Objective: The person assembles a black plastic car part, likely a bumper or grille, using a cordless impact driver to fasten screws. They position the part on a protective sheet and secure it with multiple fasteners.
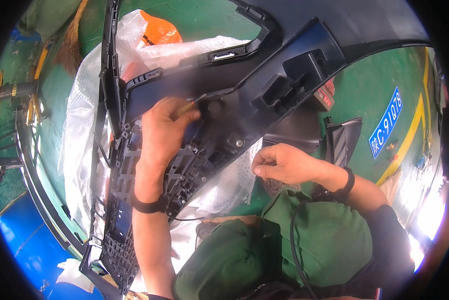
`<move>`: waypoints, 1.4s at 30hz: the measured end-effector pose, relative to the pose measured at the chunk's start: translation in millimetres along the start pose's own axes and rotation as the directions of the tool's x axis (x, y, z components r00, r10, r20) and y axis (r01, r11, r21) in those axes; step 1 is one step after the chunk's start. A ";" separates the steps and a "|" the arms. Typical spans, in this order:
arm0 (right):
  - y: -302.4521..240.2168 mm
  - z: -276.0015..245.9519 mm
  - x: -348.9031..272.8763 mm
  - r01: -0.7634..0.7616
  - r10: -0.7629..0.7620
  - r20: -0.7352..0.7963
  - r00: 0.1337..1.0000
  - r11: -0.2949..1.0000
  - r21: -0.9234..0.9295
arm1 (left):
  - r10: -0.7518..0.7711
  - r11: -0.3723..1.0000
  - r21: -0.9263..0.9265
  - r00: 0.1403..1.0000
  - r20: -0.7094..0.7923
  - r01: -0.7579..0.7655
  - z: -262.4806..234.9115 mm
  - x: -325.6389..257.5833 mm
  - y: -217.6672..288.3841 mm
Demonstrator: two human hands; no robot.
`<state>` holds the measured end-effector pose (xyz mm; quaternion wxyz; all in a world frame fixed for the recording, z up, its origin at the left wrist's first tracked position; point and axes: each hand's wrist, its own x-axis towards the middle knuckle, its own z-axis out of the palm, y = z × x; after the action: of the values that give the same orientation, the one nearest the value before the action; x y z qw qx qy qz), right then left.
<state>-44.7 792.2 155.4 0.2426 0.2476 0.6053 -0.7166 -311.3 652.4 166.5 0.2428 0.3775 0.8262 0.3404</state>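
A large black plastic car bumper (204,65) lies across in front of me, its ribbed and clipped side facing up. Over its middle, my left hand (167,131) is closed on a thin tool with a brownish handle (187,107) and a slim dark shaft pointing to the right. Where the shaft ends is hard to make out against the black plastic. My right hand (283,164) hovers near the bumper's close edge, thumb and fingers pressed together; anything between them is hidden. A lattice grille (129,200) lies beside and below my left forearm.
Bubble wrap (79,115) spreads under the bumper, with an orange bag (160,31) behind. A blue licence plate (386,122) and black plastic parts (342,140) lie on the green floor at right. A broom (70,47) is far left; a blue sheet (22,240) lies near left.
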 end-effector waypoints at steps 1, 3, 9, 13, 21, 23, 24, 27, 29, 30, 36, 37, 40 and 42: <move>0.5 -0.3 0.1 0.000 0.000 0.000 1.000 1.000 0.003 | -0.006 1.000 0.007 1.000 0.003 0.006 0.6 -0.1 -0.5; 0.2 0.1 0.2 -0.002 0.002 0.003 1.000 1.000 0.003 | 0.051 0.998 0.034 0.998 -0.030 -0.050 4.7 0.0 -3.8; -2.8 -0.5 0.3 -0.069 0.069 0.014 0.998 0.997 0.031 | -0.154 0.984 -0.106 0.984 -0.093 0.144 13.6 -2.5 0.4; 2.9 -1.5 -2.1 0.002 0.000 -0.013 1.000 0.995 0.097 | -0.047 0.997 -0.065 0.981 -0.189 0.035 21.0 -8.9 -5.6; -33.9 -28.7 -29.4 0.089 -0.072 -0.131 0.989 0.988 0.129 | 0.025 0.987 -0.151 0.981 -0.193 -0.055 25.7 -18.8 -11.6; -29.6 -36.6 -32.3 0.133 -0.107 -0.149 0.983 0.976 0.173 | 0.031 0.981 -0.183 0.983 -0.182 -0.065 26.3 -18.2 -11.6; -32.1 -38.7 -35.1 0.144 -0.114 -0.164 0.980 0.971 0.189 | 0.027 0.976 -0.209 0.985 -0.173 -0.064 25.5 -17.4 -12.3; -42.1 -40.5 -42.9 0.191 -0.142 -0.207 0.968 0.952 0.240 | 0.013 0.956 -0.288 0.990 -0.140 -0.053 25.4 -17.0 -18.2; -49.5 -40.9 -48.6 0.241 -0.176 -0.244 0.954 0.933 0.268 | 0.012 0.934 -0.352 0.993 -0.118 -0.053 27.9 -14.1 -22.4; -52.2 -41.4 -50.9 0.237 -0.173 -0.229 0.958 0.927 0.291 | 0.005 0.936 -0.348 0.994 -0.109 -0.043 26.8 -13.8 -21.7; -71.8 -36.9 -61.7 0.238 -0.211 -0.114 0.971 0.909 0.342 | -0.023 0.964 -0.266 0.998 -0.057 0.007 23.0 -12.4 -26.4; -78.1 -33.6 -61.6 0.253 -0.230 -0.110 0.967 0.915 0.315 | -0.092 0.921 -0.382 0.995 -0.035 0.071 24.3 -15.7 -30.1; -91.0 -26.7 -59.7 0.246 -0.226 -0.107 0.968 0.936 0.250 | -0.149 0.877 -0.464 0.989 -0.007 0.128 22.0 -18.7 -33.6; -94.5 -24.8 -58.1 0.267 -0.245 -0.113 0.963 0.929 0.256 | -0.163 0.864 -0.484 0.987 -0.010 0.138 27.3 -18.7 -34.9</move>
<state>-60.2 833.6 260.2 0.0872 0.2252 0.5387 -0.8072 -298.2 631.2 125.4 0.3339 0.2309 0.7482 0.5248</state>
